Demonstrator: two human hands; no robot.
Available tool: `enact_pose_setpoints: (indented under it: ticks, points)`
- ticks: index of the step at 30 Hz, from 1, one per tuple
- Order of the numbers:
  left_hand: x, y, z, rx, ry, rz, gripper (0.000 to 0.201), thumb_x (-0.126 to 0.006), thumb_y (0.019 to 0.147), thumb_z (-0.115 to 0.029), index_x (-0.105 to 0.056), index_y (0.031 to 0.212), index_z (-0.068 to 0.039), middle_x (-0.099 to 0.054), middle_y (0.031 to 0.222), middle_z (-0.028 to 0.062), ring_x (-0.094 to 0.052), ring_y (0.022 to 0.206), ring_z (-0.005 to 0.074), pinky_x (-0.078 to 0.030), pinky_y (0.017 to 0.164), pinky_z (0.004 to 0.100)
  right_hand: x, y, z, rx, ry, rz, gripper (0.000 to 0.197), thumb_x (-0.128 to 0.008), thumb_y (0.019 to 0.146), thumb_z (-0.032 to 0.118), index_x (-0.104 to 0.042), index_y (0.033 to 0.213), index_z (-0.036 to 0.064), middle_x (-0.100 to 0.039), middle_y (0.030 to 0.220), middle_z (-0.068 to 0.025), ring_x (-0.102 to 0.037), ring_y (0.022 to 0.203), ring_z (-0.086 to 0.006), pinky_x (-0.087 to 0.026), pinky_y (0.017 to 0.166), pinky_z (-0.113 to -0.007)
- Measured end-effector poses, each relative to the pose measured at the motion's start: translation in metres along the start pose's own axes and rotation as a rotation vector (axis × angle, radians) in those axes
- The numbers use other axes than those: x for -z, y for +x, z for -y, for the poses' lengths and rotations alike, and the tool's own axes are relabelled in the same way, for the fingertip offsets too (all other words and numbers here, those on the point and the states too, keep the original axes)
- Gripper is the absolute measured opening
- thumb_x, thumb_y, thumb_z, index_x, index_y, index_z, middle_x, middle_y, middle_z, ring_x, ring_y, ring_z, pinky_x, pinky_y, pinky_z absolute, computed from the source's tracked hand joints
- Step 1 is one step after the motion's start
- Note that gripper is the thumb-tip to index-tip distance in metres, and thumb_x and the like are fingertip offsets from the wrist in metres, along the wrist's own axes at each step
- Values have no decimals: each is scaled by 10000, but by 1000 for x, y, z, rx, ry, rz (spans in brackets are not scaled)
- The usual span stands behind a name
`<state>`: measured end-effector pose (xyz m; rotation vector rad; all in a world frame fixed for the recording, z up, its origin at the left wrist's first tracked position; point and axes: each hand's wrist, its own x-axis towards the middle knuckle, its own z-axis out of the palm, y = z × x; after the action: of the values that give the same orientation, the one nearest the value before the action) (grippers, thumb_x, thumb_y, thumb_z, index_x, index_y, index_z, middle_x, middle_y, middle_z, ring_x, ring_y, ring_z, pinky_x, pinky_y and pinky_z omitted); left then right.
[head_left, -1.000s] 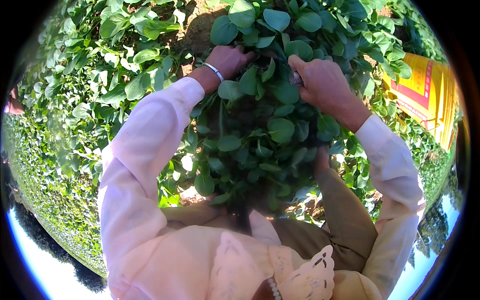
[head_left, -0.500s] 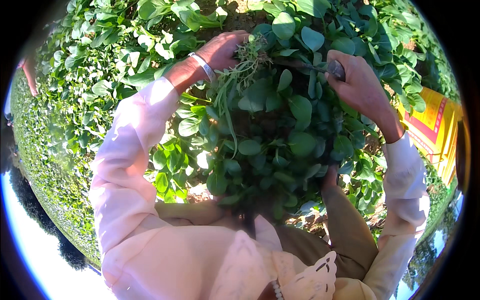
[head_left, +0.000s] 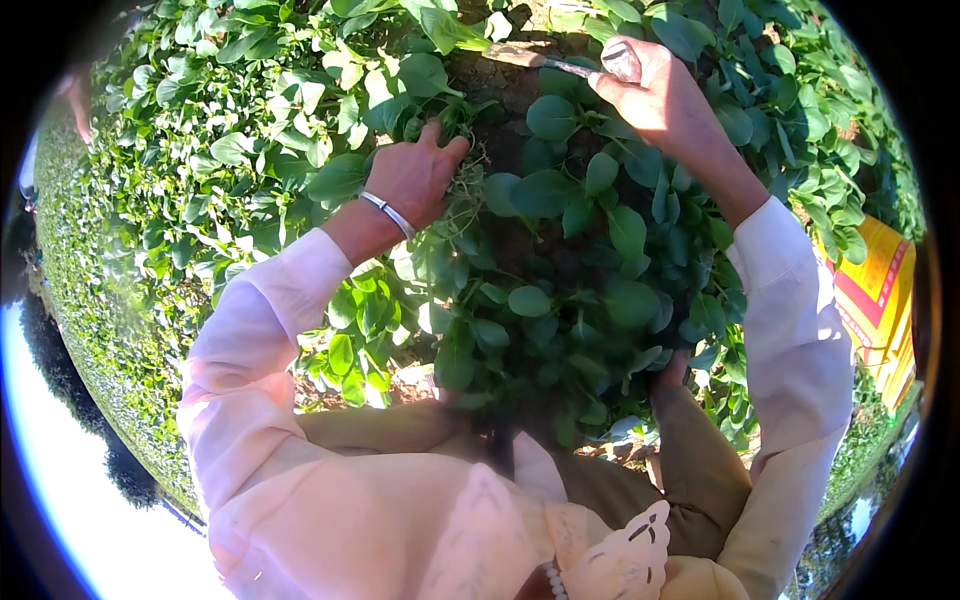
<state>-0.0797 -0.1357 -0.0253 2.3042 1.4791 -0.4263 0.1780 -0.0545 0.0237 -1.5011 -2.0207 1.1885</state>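
My left hand, with a metal bangle at its wrist, is closed low among the leaves. Thin, pale weeds with fine stems hang out from under its fingers; the palm side is hidden. Farther out on the right, my right hand grips the handle of a hand weeder. Its worn flat blade points left, over bare soil beside the pale stalk of a leafy plant. Broad-leaved green plants stand in shade between my arms.
Dense leafy crop spreads to the left and far side. A yellow and red printed bag lies at the right. Part of another person's limb shows at the far left edge. My bent legs are close behind the shaded plants.
My left hand has drawn nearer and to the left with the weeds, down into the leaves. My right hand has carried the hand weeder farther away and to the left.
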Motion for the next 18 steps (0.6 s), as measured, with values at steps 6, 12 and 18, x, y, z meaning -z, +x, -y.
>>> enact_pose_setpoints:
  ticks: [6, 12, 18]
  points:
    - [-11, -19, 4, -106, -35, -167, 603, -725, 566, -53, -454, 1101, -109, -438, 1332, 215, -640, 810, 336, -514, 622, 423, -56, 22, -2, -286, 439, 261, 264, -584, 851, 167, -369, 703, 129, -331, 529, 43, -294, 409, -58, -256, 366, -248]
    - [19, -31, -16, -186, -296, -217, 504, -732, 587, -96, -499, 1033, -79, -600, 1013, 97, -601, 824, 350, -477, 615, 419, -51, 11, 5, -162, 219, 413, 202, -585, 814, 158, -427, 732, 63, -412, 564, -32, -401, 454, -149, -346, 435, -314]
    - [32, 46, 30, 147, -64, -211, 360, -698, 715, -206, -596, 1048, -118, -669, 860, 131, -662, 816, 314, -532, 676, 417, -58, -16, 19, 189, -144, 301, 120, -590, 747, 102, -505, 789, 28, -577, 668, -161, -574, 661, -378, -450, 605, -458]
